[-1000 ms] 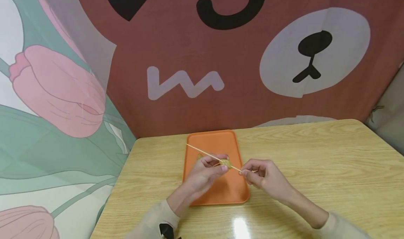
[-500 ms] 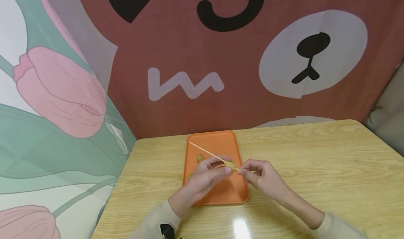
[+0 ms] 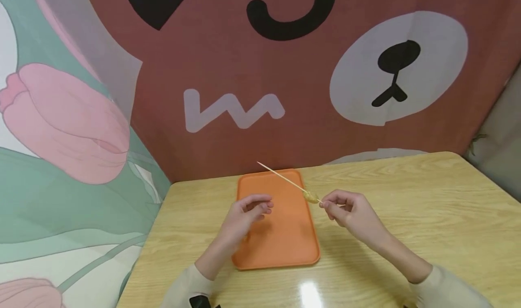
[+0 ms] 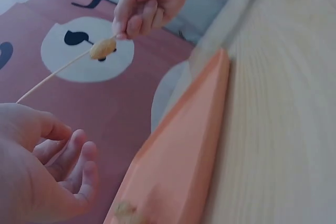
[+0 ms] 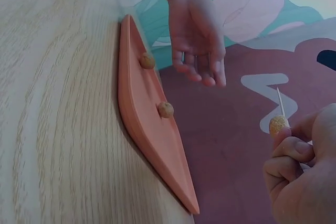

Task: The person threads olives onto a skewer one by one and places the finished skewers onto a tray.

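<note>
A thin wooden skewer slants up to the left in the head view, with one golden-brown, food-like ball threaded near its lower end. My right hand pinches that end between thumb and fingers, just past the ball. Over the left part of the orange tray, my left hand holds nothing, its fingers loosely bent and apart from the skewer. Two similar balls lie on the tray in the right wrist view, one farther back and a nearer ball; my left hand hides them from the head camera.
The tray lies on a light wood-grain table. Behind the table's back edge hangs a reddish-brown cloth with a cartoon animal face. A tulip-patterned cloth hangs at the left.
My left hand has let go of the ball on the skewer and moved back left. My right hand has lifted the skewer up and slightly right, off to the tray's right side.
</note>
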The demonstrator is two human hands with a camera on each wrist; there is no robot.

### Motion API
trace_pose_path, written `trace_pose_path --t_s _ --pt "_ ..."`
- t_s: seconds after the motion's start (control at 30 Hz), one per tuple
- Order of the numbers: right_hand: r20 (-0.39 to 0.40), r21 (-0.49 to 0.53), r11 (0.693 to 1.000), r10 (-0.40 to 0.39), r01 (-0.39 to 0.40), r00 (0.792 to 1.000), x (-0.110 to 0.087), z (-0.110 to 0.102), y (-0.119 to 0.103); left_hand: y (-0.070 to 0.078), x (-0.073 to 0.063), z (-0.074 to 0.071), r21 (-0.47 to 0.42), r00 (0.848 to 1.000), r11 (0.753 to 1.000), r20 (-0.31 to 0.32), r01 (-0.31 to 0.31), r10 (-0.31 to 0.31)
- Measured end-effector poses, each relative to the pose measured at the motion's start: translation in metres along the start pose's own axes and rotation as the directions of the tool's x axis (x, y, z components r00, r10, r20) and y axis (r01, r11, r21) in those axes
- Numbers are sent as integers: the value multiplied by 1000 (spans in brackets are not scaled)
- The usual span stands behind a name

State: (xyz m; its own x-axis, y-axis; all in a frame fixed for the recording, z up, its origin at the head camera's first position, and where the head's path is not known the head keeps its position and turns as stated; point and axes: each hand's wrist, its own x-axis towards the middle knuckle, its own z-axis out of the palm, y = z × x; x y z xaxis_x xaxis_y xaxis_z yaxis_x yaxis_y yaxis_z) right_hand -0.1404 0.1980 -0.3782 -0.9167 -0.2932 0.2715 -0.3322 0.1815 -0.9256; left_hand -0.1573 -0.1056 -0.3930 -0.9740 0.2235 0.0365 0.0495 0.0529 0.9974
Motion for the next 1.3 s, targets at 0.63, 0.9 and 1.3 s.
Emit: trace_pose_path --t_s 0.63,0.9,1.3 --pt "-40 19 999 34 -33 999 5 -9 8 -4 1 -87 638 865 627 485 -447 124" --pt "-23 8 999 33 -33 999 7 -8 11 -12 -2 -92 664 814 546 578 -510 58" --pt "-32 -1 998 63 -63 998 7 -5 12 -16 -4 -90 718 837 517 547 -465 -7"
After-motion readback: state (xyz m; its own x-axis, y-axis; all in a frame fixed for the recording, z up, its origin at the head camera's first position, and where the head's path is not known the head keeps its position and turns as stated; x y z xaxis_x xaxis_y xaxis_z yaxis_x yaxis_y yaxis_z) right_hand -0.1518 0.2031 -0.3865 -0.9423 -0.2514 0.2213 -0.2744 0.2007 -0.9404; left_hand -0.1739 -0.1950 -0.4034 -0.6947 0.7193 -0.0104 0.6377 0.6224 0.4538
